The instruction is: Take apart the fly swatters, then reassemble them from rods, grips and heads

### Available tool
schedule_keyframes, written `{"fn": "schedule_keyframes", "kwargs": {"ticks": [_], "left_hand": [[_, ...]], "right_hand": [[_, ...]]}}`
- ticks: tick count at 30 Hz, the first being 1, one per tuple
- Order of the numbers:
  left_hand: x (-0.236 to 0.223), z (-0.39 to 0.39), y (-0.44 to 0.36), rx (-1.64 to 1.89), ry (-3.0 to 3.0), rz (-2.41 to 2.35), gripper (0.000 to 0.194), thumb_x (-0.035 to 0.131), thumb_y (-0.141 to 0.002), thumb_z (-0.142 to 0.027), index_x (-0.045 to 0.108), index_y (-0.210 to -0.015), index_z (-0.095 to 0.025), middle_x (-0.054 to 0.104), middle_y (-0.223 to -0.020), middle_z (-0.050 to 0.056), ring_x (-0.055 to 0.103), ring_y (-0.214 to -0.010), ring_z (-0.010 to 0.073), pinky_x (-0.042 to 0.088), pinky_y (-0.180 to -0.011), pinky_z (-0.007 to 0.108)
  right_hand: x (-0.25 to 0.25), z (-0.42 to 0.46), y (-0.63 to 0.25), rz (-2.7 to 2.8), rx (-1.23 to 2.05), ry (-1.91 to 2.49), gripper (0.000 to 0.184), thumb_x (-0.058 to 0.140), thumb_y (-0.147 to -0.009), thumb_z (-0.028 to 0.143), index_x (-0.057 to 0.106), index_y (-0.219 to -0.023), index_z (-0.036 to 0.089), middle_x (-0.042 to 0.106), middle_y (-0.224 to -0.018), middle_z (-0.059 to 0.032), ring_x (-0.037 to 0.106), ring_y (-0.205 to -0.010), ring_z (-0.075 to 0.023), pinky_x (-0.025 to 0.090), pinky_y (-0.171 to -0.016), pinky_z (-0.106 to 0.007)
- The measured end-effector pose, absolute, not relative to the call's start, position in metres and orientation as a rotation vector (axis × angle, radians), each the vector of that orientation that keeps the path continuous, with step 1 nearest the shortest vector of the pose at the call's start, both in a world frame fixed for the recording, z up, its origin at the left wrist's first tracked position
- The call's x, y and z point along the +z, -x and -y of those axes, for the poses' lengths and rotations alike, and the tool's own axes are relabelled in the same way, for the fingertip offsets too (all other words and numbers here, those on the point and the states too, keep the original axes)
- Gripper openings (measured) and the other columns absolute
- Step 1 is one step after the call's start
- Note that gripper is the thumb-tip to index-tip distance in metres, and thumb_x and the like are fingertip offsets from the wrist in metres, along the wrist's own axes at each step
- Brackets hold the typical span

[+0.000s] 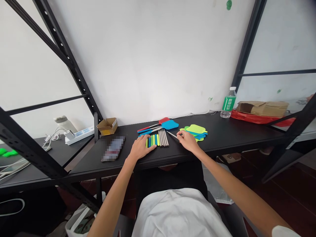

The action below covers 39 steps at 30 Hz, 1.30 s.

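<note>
My right hand (pixel 186 140) pinches one end of a thin metal rod (pixel 172 134), which points left toward the row of rods. My left hand (pixel 141 146) rests beside a row of blue, green and yellow handles (pixel 152 140), thumb and fingers apart, partly covering the leftmost ones. Right of the handles, several metal rods (pixel 163 138) lie side by side. Behind these are whole fly swatters with blue (pixel 170 124) and red (pixel 164 120) heads. Just past my right hand is a stack of loose green and blue swatter heads (pixel 196 130).
A small open cardboard box (pixel 107 126) and a phone (pixel 113 148) sit on the black table (pixel 138 159) at left. At right stand a water bottle (pixel 228 103) and a cardboard box (pixel 264 108) on red plastic. Black metal posts (pixel 71 62) frame the table.
</note>
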<state>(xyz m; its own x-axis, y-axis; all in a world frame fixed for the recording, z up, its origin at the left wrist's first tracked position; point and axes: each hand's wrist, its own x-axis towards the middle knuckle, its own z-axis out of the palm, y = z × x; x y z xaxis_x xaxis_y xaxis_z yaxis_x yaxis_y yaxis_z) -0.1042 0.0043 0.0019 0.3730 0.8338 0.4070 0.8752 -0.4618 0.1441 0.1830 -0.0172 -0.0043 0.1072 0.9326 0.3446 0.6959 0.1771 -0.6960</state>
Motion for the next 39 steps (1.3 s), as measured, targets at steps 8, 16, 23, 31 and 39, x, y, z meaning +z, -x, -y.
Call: {"fn": "schedule_keyframes", "kwargs": {"ticks": [8,16,23,31,39], "left_hand": [[0.001,-0.005,0.105,-0.651,2.536,1.562,0.056,0.049,-0.089,-0.067,0.052,-0.126,-0.025,0.062,-0.123,0.009,0.060,-0.108,0.0323,0.047,-0.087,0.043],[-0.002,-0.007,0.105,-0.651,2.539,1.525,0.054,0.050,-0.090,-0.065,0.056,-0.126,-0.025,0.063,-0.125,0.008,0.058,-0.113,0.0317,0.047,-0.092,0.044],[0.001,-0.005,0.104,-0.629,2.562,1.512,0.054,0.049,-0.091,-0.064,0.060,-0.127,-0.025,0.061,-0.130,0.009,0.059,-0.112,0.0305,0.047,-0.095,0.044],[0.006,-0.001,0.103,-0.647,2.649,1.449,0.058,0.049,-0.092,-0.062,0.056,-0.138,-0.029,0.049,-0.149,0.006,0.049,-0.132,0.0311,0.039,-0.109,0.047],[0.011,0.003,0.061,-0.476,2.719,1.301,0.065,0.043,-0.093,-0.068,0.043,-0.150,-0.037,0.036,-0.159,0.004,0.032,-0.145,0.0366,0.024,-0.116,0.057]], "right_hand": [[-0.006,0.015,-0.188,1.677,0.523,1.421,0.031,0.062,-0.085,0.045,0.066,-0.104,0.021,0.067,-0.069,0.0000,0.064,-0.066,-0.0199,0.037,-0.054,-0.026],[-0.011,0.007,-0.192,1.511,0.758,1.306,0.031,0.064,-0.083,0.037,0.065,-0.107,0.019,0.074,-0.081,-0.0050,0.057,-0.053,-0.0135,0.041,-0.048,-0.024],[-0.012,0.006,-0.193,1.476,0.793,1.265,0.026,0.066,-0.081,0.031,0.067,-0.104,0.018,0.076,-0.090,-0.0065,0.057,-0.051,-0.0108,0.045,-0.049,-0.022],[-0.017,0.001,-0.195,1.420,0.750,1.251,0.021,0.063,-0.083,0.031,0.069,-0.098,0.017,0.076,-0.089,-0.0060,0.056,-0.047,-0.0095,0.045,-0.051,-0.023],[-0.013,-0.001,-0.195,1.150,0.849,1.175,0.025,0.066,-0.080,0.035,0.069,-0.096,0.017,0.076,-0.094,-0.0094,0.054,-0.047,-0.0090,0.035,-0.040,-0.019]]}}
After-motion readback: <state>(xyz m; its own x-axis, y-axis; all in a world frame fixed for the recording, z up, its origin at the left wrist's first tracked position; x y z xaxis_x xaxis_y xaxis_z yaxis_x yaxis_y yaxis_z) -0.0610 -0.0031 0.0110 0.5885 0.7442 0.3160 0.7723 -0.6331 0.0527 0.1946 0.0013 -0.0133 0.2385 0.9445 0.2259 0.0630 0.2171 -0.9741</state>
